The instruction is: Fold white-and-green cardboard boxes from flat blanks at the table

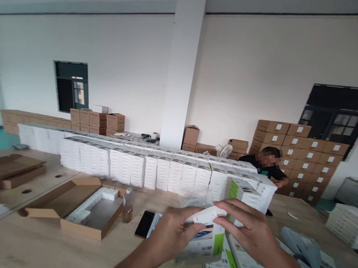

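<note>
Between my two hands is a white and green printed carton, held up over the table. My left hand pinches the carton's white top flap on its left side, thumb below and fingers above. On the other side my right hand grips the same flap near its right corner, the fingers bent over it. Under and beside the carton lie more white and green cartons, partly covered by my right hand and wrist. What is inside the held carton cannot be seen.
Long stacks of white cartons run across the table. A shallow cardboard box with small white pieces, a bottle and a phone lie left. A person is behind the stacks, near piled brown boxes.
</note>
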Demonstrator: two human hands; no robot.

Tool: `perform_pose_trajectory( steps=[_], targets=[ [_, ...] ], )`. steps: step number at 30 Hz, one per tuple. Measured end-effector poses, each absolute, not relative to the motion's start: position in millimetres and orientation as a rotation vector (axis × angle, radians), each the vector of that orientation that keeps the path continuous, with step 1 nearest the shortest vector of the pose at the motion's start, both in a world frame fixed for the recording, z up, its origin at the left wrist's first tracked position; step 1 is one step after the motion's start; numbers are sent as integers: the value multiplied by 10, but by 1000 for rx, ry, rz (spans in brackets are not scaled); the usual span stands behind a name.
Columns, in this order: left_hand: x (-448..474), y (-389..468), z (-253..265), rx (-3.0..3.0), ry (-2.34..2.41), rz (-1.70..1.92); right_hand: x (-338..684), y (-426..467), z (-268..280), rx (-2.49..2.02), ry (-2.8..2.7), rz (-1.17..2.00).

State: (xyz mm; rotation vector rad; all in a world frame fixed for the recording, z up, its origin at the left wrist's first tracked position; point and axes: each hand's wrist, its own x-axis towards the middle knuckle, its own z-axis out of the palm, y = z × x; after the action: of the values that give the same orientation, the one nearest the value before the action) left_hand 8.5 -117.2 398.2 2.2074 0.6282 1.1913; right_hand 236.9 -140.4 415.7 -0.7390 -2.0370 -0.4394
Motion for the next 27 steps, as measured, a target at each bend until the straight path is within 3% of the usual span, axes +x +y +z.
perform_pose_trajectory(
  steps=[15, 27],
  targets=[
    [86, -1130, 3953, 2241, 590, 1190, 2346, -1373, 4079, -815, -2016, -376],
    [104, -959, 3777, 2007, 570, 1048, 2281, -1270, 3874, -1112, -1643, 620]
  ],
)
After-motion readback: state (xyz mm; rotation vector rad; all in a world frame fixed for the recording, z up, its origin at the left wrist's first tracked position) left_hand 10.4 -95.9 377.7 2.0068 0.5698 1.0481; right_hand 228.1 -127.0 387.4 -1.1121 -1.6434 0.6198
